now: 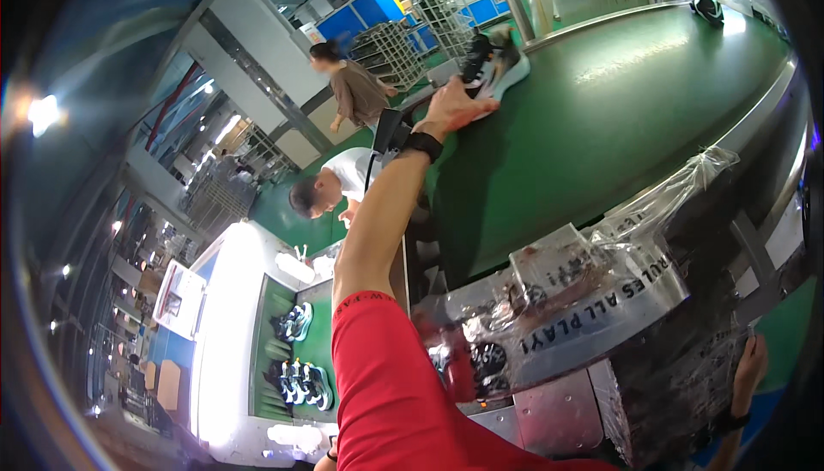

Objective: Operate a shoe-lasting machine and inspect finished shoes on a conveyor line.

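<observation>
My left arm, in a red sleeve with a black band at the wrist, stretches far forward. At its end my left hand [457,109] is closed on a sneaker [506,69] with a dark upper and a pale sole. The sneaker is tilted at the left edge of a green conveyor belt [592,136] and slightly blurred. Low at the far right is my right hand [750,370], with a dark band at the wrist. Its fingers look curled beside a plastic-wrapped panel [687,385]; what they hold, if anything, cannot be made out.
Clear plastic film [601,299] covers the belt's near end. Another dark shoe [708,9] lies at the belt's far end. On the left, several sneakers [300,383] stand inside a brightly lit station [227,334]. A bent-over person [348,171] and a walking person [356,89] are beyond my left arm.
</observation>
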Motion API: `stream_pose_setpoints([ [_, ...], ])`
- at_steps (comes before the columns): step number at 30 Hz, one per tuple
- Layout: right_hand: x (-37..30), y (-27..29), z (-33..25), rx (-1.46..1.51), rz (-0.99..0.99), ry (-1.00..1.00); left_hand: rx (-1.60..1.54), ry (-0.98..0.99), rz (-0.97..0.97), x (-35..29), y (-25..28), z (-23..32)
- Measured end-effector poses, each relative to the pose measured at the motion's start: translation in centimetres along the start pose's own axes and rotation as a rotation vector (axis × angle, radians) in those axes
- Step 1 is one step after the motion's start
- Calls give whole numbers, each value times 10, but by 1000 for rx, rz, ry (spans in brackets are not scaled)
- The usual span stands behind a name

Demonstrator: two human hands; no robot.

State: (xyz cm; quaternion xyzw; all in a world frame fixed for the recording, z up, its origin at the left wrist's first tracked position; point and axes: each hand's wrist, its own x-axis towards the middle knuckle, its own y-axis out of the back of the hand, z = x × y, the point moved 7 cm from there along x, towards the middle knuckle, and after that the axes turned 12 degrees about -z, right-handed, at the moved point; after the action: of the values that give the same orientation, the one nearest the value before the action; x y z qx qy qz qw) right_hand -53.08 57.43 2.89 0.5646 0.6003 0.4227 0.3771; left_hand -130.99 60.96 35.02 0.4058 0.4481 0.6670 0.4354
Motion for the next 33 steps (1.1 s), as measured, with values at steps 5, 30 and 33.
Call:
stream_pose_setpoints([
  [5,-3,12,-16,43,-8,-22,210,-347,186,-84,22,104],
  [30,-161,91,-138,827,-40,617,-184,-628,18,-378,-242,345],
  [33,-155,125,-163,912,-297,506,-298,-579,30,-386,-261,347],
])
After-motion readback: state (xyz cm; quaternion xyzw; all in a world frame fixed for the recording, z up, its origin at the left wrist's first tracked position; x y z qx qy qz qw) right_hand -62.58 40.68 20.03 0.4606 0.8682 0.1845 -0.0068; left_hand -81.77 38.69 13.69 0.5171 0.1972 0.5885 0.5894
